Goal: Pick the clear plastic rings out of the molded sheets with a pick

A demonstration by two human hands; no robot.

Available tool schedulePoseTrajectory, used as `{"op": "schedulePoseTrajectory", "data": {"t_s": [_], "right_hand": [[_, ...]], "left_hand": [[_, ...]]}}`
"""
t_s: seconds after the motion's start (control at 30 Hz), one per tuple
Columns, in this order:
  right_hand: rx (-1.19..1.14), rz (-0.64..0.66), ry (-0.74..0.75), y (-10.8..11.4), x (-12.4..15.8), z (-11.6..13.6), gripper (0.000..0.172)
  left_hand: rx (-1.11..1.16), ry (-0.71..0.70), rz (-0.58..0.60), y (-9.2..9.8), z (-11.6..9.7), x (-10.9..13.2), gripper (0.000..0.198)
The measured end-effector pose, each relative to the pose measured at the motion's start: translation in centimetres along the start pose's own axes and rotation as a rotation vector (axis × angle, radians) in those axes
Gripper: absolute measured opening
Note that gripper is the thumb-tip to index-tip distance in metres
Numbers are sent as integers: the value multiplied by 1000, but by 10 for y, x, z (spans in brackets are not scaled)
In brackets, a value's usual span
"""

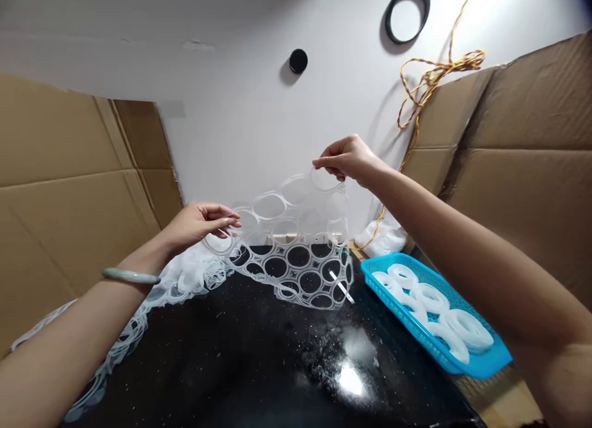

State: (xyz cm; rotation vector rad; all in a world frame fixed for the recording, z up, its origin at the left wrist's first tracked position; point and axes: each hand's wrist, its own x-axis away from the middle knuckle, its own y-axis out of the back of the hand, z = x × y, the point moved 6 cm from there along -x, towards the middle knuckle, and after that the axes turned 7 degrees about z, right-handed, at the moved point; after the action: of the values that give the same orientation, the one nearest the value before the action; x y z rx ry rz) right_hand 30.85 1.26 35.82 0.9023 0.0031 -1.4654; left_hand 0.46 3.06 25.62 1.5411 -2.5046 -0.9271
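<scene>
Well, the black speckled worktop [240,360] fills the lower middle of the view, with brown cardboard sheets [522,169] along both sides and a white wall [231,119] behind. Both forearms reach forward from the bottom corners, cut off by the frame. The right hand [345,160] is raised higher and pinches the top edge of a translucent plastic lattice [296,249] between thumb and forefinger. The left hand [198,226] sits lower at the lattice's left edge, fingers loosely curled; whether they pinch it is hard to make out. The lattice hangs between the two hands, its lower part resting on the worktop. It has well over a dozen round holes, but its pale upper part fades against the wall, so they cannot be counted exactly. To the right, one blue plastic tray [435,317] holds about six overlapping bundles of white rings [430,298]. A tangled heap of white plastic scrap [180,283] lies under the left forearm. One pale green bangle [131,275] circles the left wrist.
</scene>
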Motion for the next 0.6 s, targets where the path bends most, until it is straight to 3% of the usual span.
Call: {"op": "schedulePoseTrajectory", "data": {"t_s": [0.2,0.37,0.47,0.6], "right_hand": [[-4,47,-74,11,10,-13,17],[-64,112,-209,14,6,-43,15],[-100,103,-256,14,-6,-70,16],[-135,8,-300,15,-32,-105,15]], "left_hand": [[-80,22,-16,8,-9,9,28],[-77,34,-14,18,-6,2,28],[-105,37,-17,27,1,-20,26],[-153,30,-29,42,3,-72,20]]}}
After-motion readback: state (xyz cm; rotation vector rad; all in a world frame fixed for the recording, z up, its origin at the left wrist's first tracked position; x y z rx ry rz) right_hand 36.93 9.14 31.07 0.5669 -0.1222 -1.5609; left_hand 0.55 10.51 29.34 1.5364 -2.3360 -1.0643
